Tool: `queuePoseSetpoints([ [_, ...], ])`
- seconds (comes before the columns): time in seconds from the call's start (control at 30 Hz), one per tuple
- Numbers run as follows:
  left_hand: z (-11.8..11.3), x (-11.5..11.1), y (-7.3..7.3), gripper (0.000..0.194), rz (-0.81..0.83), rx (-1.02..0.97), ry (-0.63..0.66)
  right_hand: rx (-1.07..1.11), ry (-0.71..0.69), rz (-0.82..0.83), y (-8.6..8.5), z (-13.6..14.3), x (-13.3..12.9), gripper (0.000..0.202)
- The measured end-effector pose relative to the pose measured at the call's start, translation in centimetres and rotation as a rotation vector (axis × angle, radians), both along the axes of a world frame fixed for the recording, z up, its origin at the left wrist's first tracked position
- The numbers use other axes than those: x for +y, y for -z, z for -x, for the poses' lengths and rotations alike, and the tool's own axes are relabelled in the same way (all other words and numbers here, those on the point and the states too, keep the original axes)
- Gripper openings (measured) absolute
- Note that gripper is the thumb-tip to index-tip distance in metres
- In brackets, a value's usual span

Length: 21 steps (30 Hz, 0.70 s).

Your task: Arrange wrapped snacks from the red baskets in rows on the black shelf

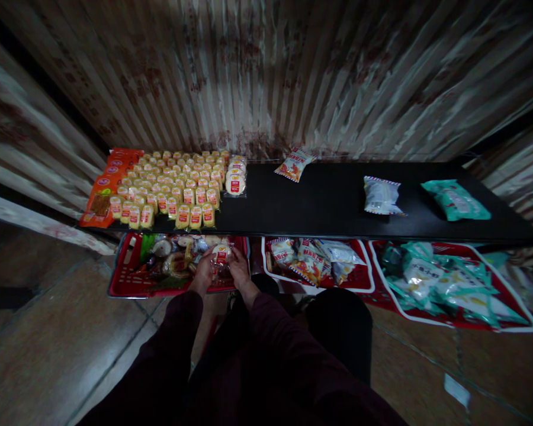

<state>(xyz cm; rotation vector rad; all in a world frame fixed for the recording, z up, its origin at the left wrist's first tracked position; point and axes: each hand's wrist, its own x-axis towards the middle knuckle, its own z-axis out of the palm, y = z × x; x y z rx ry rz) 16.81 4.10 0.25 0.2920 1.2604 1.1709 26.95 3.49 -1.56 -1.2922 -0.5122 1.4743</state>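
Both hands hold a round wrapped cake [222, 254] with a red and white label, just over the red basket [121, 260] at the left. My left hand [202, 274] closes on its left side and my right hand [240, 269] on its right. Loose wrapped snacks, among them a round brown one [176, 264], lie in that basket. On the black shelf [275, 207] above stand rows of small yellow wrapped cakes [177, 189]. A short column of round white wrapped cakes [236, 180] sits beside them.
An orange packet [109, 183] lies at the shelf's left end. Farther right are a red-and-white bag [295, 165], a whitish bag [381, 196] and a teal bag [457, 201]. Baskets of snack bags [313, 260] and teal bags [444, 281] stand below. A striped curtain [257, 77] hangs behind.
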Motion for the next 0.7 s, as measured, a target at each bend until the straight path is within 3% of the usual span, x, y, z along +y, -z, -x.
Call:
queuePoseSetpoints([
  [0.43,-0.3,-0.3,-0.9,0.030,0.051,0.089,-0.079,0.014,-0.011,0.019,0.0,-0.2,0.0,0.043],
  [0.7,-1.0,-0.7,-2.4,0.023,0.051,0.110,-0.131,0.127,-0.003,0.019,-1.3,-0.3,-0.4,0.037],
])
